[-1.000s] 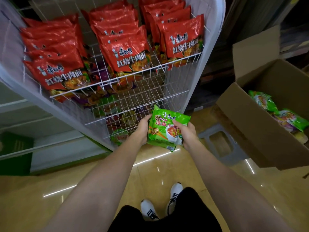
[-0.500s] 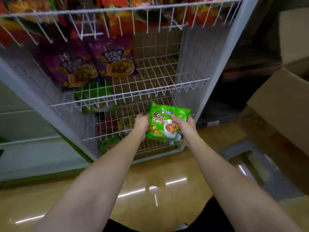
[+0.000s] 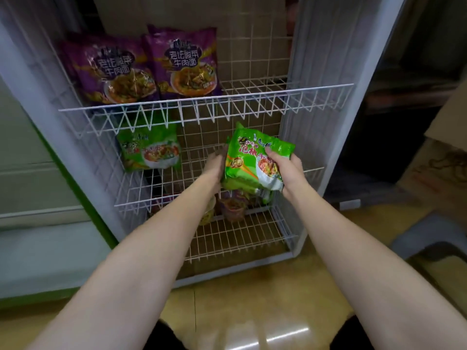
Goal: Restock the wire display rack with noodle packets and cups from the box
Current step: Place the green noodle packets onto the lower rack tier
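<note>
I hold a stack of green noodle packets [image 3: 255, 157] in front of the white wire rack [image 3: 207, 102], level with its second-lowest shelf. My left hand [image 3: 214, 164] grips the stack's left edge and my right hand [image 3: 285, 168] grips its right side, thumb over the front. On that shelf, at the left, stands another green packet [image 3: 149, 147]. Two purple packets [image 3: 146, 64] lean on the shelf above. Noodle cups [image 3: 231, 208] sit on the bottom shelf, partly hidden by the stack and my arm.
The cardboard box [image 3: 442, 157] shows only its corner at the right edge. A grey plastic stool [image 3: 429, 238] stands on the floor at the lower right. A pale cabinet with a green edge [image 3: 38, 198] is left of the rack.
The view has dropped and moved closer to the rack's lower shelves. Both hands have carried the green packets forward, up to the second-lowest shelf.
</note>
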`<state>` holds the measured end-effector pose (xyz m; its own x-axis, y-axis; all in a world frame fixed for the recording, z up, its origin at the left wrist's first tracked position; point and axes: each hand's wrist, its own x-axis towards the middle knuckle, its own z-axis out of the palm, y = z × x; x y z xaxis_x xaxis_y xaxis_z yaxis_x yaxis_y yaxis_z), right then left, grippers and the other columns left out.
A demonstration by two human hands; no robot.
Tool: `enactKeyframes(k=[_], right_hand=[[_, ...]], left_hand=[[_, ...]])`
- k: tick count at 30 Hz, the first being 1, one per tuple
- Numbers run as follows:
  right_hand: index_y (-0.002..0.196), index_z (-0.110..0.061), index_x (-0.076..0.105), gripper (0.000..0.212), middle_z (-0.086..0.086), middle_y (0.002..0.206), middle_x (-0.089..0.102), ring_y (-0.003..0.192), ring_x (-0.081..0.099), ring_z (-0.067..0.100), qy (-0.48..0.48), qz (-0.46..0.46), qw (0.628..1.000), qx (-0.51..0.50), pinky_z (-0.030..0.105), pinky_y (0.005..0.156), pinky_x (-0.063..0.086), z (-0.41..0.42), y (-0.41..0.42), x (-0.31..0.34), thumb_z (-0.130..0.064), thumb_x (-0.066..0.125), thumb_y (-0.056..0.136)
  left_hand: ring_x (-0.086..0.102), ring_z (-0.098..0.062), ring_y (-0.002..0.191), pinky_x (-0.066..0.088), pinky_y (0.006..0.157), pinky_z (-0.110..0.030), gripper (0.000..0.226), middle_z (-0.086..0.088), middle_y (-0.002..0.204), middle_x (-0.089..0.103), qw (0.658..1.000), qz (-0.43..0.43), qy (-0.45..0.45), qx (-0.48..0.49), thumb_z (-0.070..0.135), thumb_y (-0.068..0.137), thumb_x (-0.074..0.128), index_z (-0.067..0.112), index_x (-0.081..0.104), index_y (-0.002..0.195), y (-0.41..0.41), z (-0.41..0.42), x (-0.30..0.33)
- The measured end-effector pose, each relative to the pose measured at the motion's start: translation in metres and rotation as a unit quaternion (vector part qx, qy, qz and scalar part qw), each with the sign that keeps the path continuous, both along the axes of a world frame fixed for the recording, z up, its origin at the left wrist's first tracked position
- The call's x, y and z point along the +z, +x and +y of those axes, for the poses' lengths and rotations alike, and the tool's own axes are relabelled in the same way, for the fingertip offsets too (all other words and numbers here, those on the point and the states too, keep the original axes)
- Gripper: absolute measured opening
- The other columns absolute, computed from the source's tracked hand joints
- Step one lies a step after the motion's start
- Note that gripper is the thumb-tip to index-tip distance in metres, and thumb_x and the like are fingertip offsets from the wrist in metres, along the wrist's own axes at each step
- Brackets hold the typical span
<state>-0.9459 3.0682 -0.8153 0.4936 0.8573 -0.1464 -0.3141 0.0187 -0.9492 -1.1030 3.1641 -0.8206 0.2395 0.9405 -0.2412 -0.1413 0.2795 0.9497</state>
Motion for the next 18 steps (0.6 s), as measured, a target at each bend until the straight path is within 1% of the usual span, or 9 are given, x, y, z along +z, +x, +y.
enactKeyframes(k=[1,3,6,8,10,14,15,16,18], right_hand=[[0.124,-0.012,0.06,0.062,0.007,0.106,0.077,0.091,0.076,0.023,-0.005,-0.007,1.0,-0.001,0.047,0.088,0.06,0.001,-0.002,0.001,-0.034,0.089,0.074],[0.12,-0.015,0.062,0.054,0.005,0.106,0.077,0.091,0.076,0.022,-0.015,-0.028,0.999,-0.004,0.044,0.089,0.06,0.002,-0.004,0.002,-0.035,0.087,0.076],[0.121,-0.014,0.063,0.051,0.005,0.103,0.077,0.092,0.076,0.024,-0.022,-0.036,0.999,0.004,0.048,0.091,0.059,0.006,-0.005,0.002,-0.033,0.085,0.079],[0.118,-0.015,0.062,0.044,0.007,0.103,0.077,0.092,0.076,0.026,-0.021,-0.03,0.999,0.006,0.047,0.089,0.059,0.009,-0.003,-0.002,-0.03,0.083,0.082],[0.119,-0.015,0.062,0.045,0.008,0.104,0.077,0.09,0.076,0.026,-0.019,-0.027,0.999,0.0,0.046,0.086,0.061,0.012,-0.004,-0.006,-0.031,0.083,0.082],[0.127,-0.011,0.06,0.065,0.011,0.109,0.075,0.09,0.076,0.027,-0.031,-0.034,0.999,-0.011,0.046,0.084,0.061,0.019,-0.002,-0.01,-0.039,0.087,0.075],[0.128,-0.01,0.059,0.068,0.012,0.109,0.075,0.089,0.076,0.027,-0.039,-0.031,0.999,-0.018,0.045,0.081,0.062,0.021,-0.001,-0.01,-0.04,0.088,0.074],[0.13,-0.009,0.058,0.072,0.012,0.108,0.075,0.088,0.076,0.027,-0.045,-0.026,0.998,-0.024,0.042,0.078,0.062,0.025,0.0,-0.009,-0.041,0.089,0.072],[0.138,-0.006,0.053,0.096,0.013,0.107,0.075,0.086,0.076,0.027,-0.041,-0.006,0.999,-0.02,0.042,0.077,0.062,0.034,0.003,-0.011,-0.045,0.094,0.061]], left_hand=[[0.071,-0.029,0.081,0.058,0.08,-0.048,0.03,-0.013,0.091,0.072,1.0,-0.004,-0.007,-0.017,0.026,0.099,0.059,0.009,0.061,0.124,-0.003,-0.005,0.003],[0.07,-0.026,0.073,0.058,0.078,-0.044,0.032,-0.011,0.082,0.072,1.0,-0.013,-0.016,-0.023,0.021,0.1,0.058,0.005,0.06,0.128,-0.005,-0.01,0.006],[0.07,-0.018,0.058,0.056,0.073,-0.037,0.007,-0.002,0.062,0.072,0.999,-0.017,-0.01,-0.027,0.016,0.099,0.061,0.01,0.064,0.103,-0.005,-0.008,0.004],[0.07,-0.015,0.053,0.056,0.067,-0.034,0.005,0.001,0.058,0.071,0.999,-0.032,-0.016,-0.027,0.013,0.097,0.063,0.016,0.06,0.096,-0.006,-0.002,-0.002],[0.071,-0.019,0.058,0.058,0.066,-0.035,0.009,-0.003,0.065,0.073,0.998,-0.037,-0.019,-0.037,0.014,0.096,0.066,0.015,0.059,0.102,-0.005,0.0,-0.004],[0.07,-0.028,0.074,0.057,0.082,-0.048,0.008,-0.009,0.073,0.074,0.998,-0.029,-0.031,-0.038,0.016,0.1,0.062,0.012,0.057,0.094,-0.004,0.006,-0.01],[0.072,-0.033,0.078,0.058,0.083,-0.052,0.012,-0.012,0.078,0.076,0.998,-0.031,-0.034,-0.041,0.019,0.1,0.061,0.008,0.061,0.102,-0.004,0.008,-0.011],[0.074,-0.037,0.082,0.059,0.082,-0.057,0.026,-0.017,0.089,0.076,0.998,-0.03,-0.041,-0.039,0.023,0.099,0.062,0.002,0.064,0.114,-0.003,0.011,-0.013],[0.074,-0.039,0.085,0.06,0.075,-0.059,0.039,-0.024,0.103,0.074,0.998,-0.042,-0.043,-0.035,0.023,0.097,0.062,-0.002,0.06,0.127,0.0,0.016,-0.019]])
